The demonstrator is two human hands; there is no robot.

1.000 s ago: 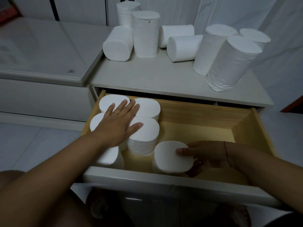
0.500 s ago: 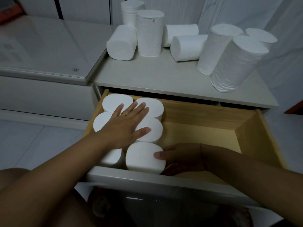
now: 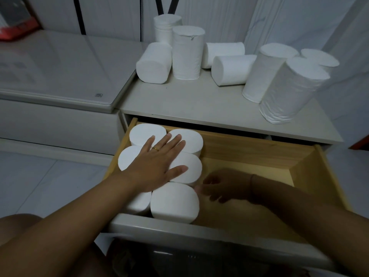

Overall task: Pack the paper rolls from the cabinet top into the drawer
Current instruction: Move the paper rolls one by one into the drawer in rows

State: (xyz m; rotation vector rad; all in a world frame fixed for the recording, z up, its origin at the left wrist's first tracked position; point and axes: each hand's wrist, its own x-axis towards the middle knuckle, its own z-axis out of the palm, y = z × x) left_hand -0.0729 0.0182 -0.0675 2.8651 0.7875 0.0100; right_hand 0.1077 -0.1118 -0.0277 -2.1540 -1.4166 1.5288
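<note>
The only writing is a small logo (image 3: 99,95) on the glossy glass-topped unit (image 3: 60,72) at left, too small to read. Six soft white paper rolls (image 3: 175,202), squashed to rounded squares, stand on end in the left of the pale wooden drawer (image 3: 259,148). Eight crinkly-skinned spare rolls (image 3: 293,88) sit on the matte cabinet top (image 3: 199,100). The left hand (image 3: 157,164), wearing a gold ring (image 3: 155,149), lies flat and spread on the packed tops. The shadowed right hand (image 3: 223,186) has its fingers loosely bent beside the front roll, possibly touching it.
</note>
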